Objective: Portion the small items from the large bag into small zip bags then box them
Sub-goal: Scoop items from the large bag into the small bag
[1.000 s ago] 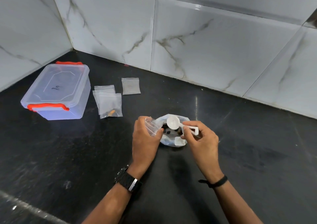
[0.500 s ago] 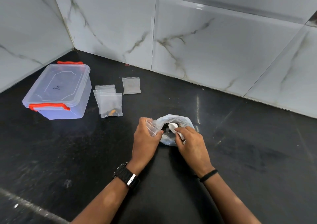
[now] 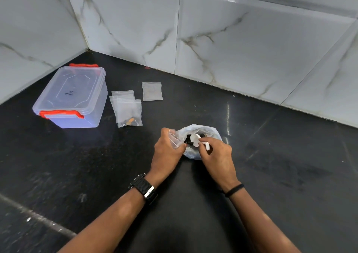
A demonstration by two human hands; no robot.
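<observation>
The large bag (image 3: pixel 201 134) of small dark items sat open on the black counter (image 3: pixel 271 175) in front of you, its mouth turned up. Your left hand (image 3: pixel 166 152) pinched a small zip bag (image 3: pixel 175 138) at its near rim, while your right hand (image 3: pixel 217 155) gripped a white scoop (image 3: pixel 195 140) dipped into the opening. To the left lay filled zip bags (image 3: pixel 128 110) beside a lidded clear box (image 3: pixel 73 97) with red latches.

Black counter (image 3: pixel 271 185): box (image 3: pixel 71 97), zip bags (image 3: pixel 128 110), large bag (image 3: pixel 201 131).
</observation>
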